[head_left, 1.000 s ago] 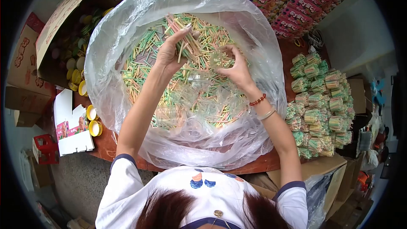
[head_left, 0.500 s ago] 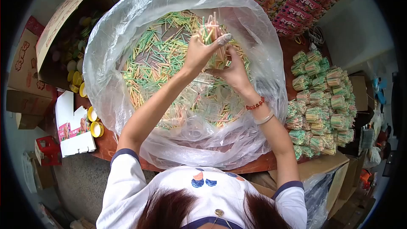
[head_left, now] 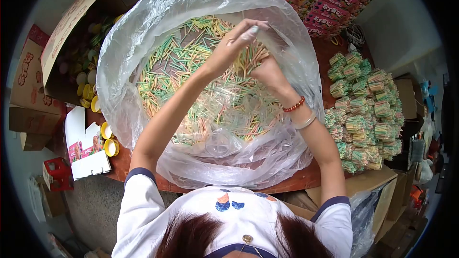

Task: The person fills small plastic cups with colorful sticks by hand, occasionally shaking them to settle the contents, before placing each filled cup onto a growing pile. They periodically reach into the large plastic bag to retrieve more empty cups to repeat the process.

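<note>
One bunch of pastel sticks (head_left: 249, 62) is clasped in the right hand (head_left: 271, 73), presumably to stop it splaying; the left hand (head_left: 237, 43) extends loose fingers just beyond, contact unclear. Nearer, clear plastic cups (head_left: 223, 141) lie among loose sticks (head_left: 167, 74) inside a plastic sheet (head_left: 125, 43), its raised rim likely keeping them on the bench (head_left: 123, 163). At right, stick bundles (head_left: 361, 114) stack tightly, perhaps saving room.

A packing workshop: stacked pink cartons (head_left: 334, 7), massed stick bundles (head_left: 356, 123), loose sticks (head_left: 210, 25) in a plastic bag (head_left: 114, 62).
</note>
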